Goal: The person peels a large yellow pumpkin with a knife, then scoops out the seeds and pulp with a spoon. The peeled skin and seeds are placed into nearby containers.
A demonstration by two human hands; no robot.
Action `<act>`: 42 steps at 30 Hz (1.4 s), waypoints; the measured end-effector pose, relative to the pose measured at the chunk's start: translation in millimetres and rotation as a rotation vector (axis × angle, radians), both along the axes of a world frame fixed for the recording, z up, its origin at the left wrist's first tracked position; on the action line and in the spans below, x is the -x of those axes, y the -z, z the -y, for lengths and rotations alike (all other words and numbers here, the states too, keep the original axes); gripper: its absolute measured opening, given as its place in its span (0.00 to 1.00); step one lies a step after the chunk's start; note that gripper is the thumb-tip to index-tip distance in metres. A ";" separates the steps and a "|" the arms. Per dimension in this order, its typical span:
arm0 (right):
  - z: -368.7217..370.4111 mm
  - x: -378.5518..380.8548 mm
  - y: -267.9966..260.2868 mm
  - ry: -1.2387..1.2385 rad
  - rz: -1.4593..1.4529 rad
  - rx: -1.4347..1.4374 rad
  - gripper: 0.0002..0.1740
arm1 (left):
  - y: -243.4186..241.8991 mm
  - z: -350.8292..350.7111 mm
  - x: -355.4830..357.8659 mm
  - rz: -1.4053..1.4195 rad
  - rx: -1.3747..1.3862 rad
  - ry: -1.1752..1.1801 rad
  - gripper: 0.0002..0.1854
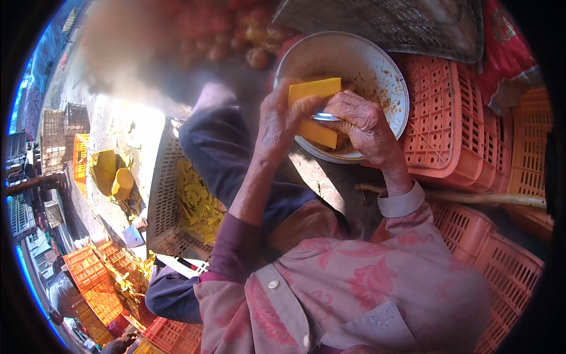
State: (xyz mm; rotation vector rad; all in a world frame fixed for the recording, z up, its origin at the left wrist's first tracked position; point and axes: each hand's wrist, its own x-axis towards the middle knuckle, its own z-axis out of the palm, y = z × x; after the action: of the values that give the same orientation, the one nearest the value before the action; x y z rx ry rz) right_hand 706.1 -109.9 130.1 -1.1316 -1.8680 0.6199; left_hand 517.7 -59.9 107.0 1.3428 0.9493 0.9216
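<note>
My left hand (285,110) grips a flat-sided piece of yellow pumpkin flesh (315,88) over a round metal basin (389,57). Against the piece, my right hand (358,119) is closed on a shiny metal tool (326,117), probably a spoon or scraper; most of it is hidden by the fingers. The lower part of the yellow piece shows beneath my hands. Brownish-orange scraps and bits cling to the basin's inner wall and lie at its bottom.
A perforated crate (161,194) of yellow-green peelings (199,203) stands beside my leg. Cut pumpkin pieces (123,183) and a broad-bladed knife (133,236) lie beyond it. Orange plastic crates (429,115) and a wooden stick (486,199) are at the right. Onions (257,58) lie past the basin.
</note>
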 end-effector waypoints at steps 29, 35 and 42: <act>14.4 -44.2 5.8 0.028 0.055 0.094 0.15 | 22.4 -22.4 4.2 -0.053 -0.070 -0.139 0.16; 12.3 -9.4 0.0 0.037 0.147 -0.109 0.15 | 18.6 -22.2 -2.8 -0.009 -0.057 -0.113 0.16; 21.4 -22.1 9.2 0.176 0.228 -0.215 0.16 | 9.5 -28.4 17.1 -0.068 -0.018 -0.212 0.22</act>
State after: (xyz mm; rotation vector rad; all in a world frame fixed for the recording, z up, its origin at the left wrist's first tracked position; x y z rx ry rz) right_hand 728.2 -131.3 120.9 -1.2466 -1.9445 0.1911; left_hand 500.6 -31.5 97.4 1.3126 1.1548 1.0521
